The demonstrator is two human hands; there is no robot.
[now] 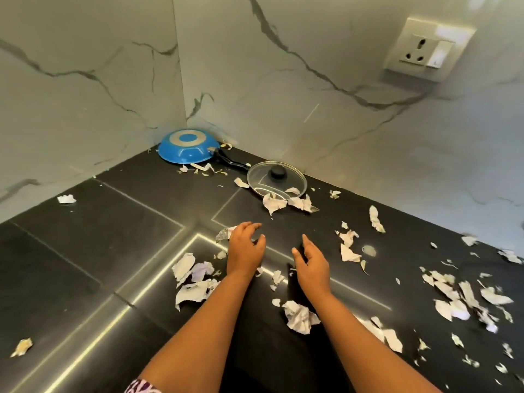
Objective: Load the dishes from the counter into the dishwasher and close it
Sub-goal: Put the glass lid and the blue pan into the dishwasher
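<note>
Left grip and right grip hang loose-fingered, empty, above the black stone bench; an upturned blue frying pan lies at its far corner.

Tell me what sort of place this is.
Most likely a home kitchen, at a counter corner: an upturned blue frying pan and a glass pot lid sit on a dark countertop, with marble-look wall tiles and a wall socket behind.
</note>
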